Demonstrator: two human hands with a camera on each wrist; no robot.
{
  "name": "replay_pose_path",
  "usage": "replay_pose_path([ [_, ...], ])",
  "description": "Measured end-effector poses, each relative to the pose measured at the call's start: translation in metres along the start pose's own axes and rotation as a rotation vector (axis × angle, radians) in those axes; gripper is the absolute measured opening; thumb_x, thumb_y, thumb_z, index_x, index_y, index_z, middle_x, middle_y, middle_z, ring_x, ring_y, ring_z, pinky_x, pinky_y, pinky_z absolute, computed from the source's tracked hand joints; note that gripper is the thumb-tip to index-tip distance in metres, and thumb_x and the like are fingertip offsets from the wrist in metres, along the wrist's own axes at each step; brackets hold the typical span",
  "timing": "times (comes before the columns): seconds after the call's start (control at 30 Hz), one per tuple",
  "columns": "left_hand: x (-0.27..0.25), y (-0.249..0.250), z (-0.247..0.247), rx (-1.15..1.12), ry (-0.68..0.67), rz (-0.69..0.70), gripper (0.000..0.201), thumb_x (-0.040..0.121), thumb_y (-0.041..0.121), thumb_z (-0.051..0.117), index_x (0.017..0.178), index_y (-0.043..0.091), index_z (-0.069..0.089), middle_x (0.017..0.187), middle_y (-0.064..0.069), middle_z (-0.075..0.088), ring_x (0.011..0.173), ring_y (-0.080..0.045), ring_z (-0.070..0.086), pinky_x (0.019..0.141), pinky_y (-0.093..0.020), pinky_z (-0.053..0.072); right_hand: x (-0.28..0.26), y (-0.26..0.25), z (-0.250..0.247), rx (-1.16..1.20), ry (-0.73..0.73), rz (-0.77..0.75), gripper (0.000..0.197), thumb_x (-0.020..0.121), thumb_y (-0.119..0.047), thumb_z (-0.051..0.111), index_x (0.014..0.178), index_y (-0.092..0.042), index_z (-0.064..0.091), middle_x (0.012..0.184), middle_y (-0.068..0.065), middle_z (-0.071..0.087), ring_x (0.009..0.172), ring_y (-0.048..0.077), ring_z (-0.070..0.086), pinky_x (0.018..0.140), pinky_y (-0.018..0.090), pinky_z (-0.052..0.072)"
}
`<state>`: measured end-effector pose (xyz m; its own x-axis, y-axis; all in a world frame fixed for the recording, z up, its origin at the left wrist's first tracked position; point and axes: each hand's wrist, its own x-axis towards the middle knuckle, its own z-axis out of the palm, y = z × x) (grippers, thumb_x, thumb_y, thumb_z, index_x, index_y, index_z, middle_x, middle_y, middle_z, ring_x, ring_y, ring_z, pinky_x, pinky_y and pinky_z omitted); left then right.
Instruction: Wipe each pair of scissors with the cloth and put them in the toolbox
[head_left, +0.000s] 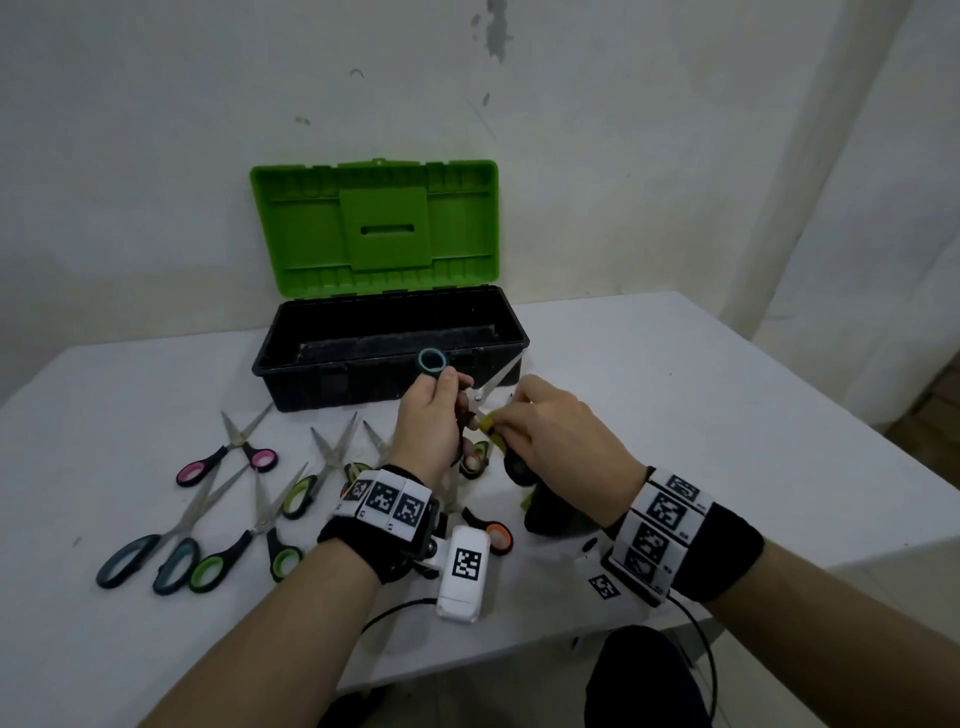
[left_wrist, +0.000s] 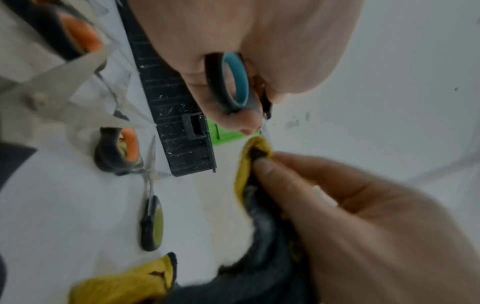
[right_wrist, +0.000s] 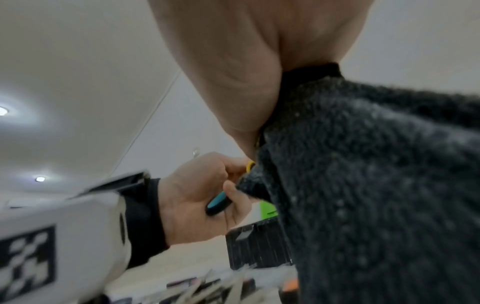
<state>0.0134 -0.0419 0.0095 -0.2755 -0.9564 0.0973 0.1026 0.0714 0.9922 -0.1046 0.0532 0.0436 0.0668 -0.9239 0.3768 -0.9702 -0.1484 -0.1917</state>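
Note:
My left hand (head_left: 436, 410) grips a pair of teal-handled scissors (head_left: 432, 362) by the handles, just in front of the toolbox. The blades (head_left: 501, 379) point up and to the right. My right hand (head_left: 540, 426) pinches a dark grey cloth with a yellow edge (head_left: 493, 422) against the blades near the pivot. The rest of the cloth (head_left: 550, 512) hangs down to the table. In the left wrist view the teal handle ring (left_wrist: 235, 82) sits between my fingers, with the cloth (left_wrist: 250, 162) just below it. The open toolbox (head_left: 389, 338) has a black base and an upright green lid (head_left: 374, 223).
Several scissors lie on the white table (head_left: 675, 415) at the front left: a pink-handled pair (head_left: 228, 457), a teal-handled pair (head_left: 150, 556), green-handled pairs (head_left: 244, 545) and an orange-handled pair (head_left: 493, 535) under my wrists. A wall stands behind the toolbox.

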Motion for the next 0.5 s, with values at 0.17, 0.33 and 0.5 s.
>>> replay_pose_path([
  [0.17,-0.005,-0.003,0.011,0.056,-0.024,0.023,0.033,0.106,0.028,0.041,0.092,0.007,0.062,0.072,-0.008,0.06,0.061,-0.018,0.057,0.048,-0.03,0.044,0.015,-0.003,-0.003,-0.015,0.059,0.028,0.023,0.097,-0.024,0.053,0.103,-0.012,0.071,0.095,0.006,0.049,0.067,0.027,0.055,0.058,0.042,0.05],
  [0.33,-0.005,-0.003,0.007,0.03,0.039,-0.004,0.032,0.106,0.027,0.039,0.092,0.011,0.062,0.07,-0.005,0.056,0.062,-0.019,0.058,0.047,-0.031,0.045,0.003,0.002,0.001,-0.067,-0.077,0.042,0.021,0.097,-0.022,0.055,0.112,-0.022,0.071,0.097,0.004,0.047,0.072,0.025,0.056,0.063,0.04,0.051],
  [0.5,-0.005,-0.006,0.011,0.061,-0.011,0.014,0.032,0.106,0.028,0.039,0.092,0.011,0.062,0.074,-0.009,0.061,0.062,-0.018,0.059,0.048,-0.03,0.043,0.011,0.001,-0.003,-0.054,0.014,0.024,0.019,0.096,-0.022,0.056,0.102,-0.012,0.07,0.096,0.006,0.048,0.066,0.027,0.055,0.056,0.039,0.049],
])
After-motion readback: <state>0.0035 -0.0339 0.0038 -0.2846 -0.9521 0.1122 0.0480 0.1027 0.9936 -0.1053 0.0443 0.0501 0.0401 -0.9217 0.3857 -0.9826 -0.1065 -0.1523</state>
